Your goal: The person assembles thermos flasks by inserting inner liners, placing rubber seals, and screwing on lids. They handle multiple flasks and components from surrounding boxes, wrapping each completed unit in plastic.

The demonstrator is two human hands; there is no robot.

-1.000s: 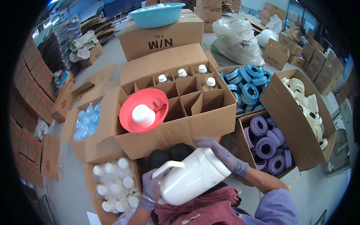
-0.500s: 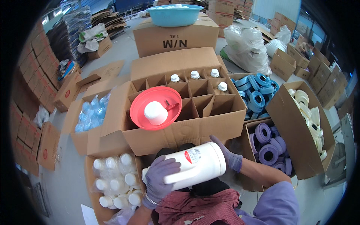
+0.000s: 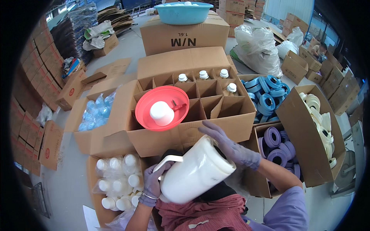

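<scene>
Tilted in front of me is a white jug (image 3: 192, 171) with a side handle, its dark, open-looking end toward the upper right. My left hand (image 3: 155, 179), in a grey-purple glove, is closed round the handle (image 3: 169, 158). Beside that dark end is my right hand (image 3: 231, 148), gloved too, with fingers stretched out and its palm close to the rim. Whether it touches the rim I cannot tell. Just beyond stands a divided carton (image 3: 185, 136) with several white-capped bottles (image 3: 203, 75) in its cells. A red basin (image 3: 144, 119) on it holds a white cup-shaped piece (image 3: 162, 113) and a small red tool (image 3: 179, 106).
Purple rings (image 3: 276, 157), blue rings (image 3: 266, 102) and cream-coloured parts (image 3: 313, 104) fill cartons at right. Bagged white-capped pieces (image 3: 119, 186) are at lower left, clear blue-tinted pieces (image 3: 94, 115) farther up. A blue tub (image 3: 185, 15) tops a far carton.
The jug has turned, so its dark end now shows and its printed label is out of sight. My left hand has shifted onto the handle; my right hand has moved up and left.
</scene>
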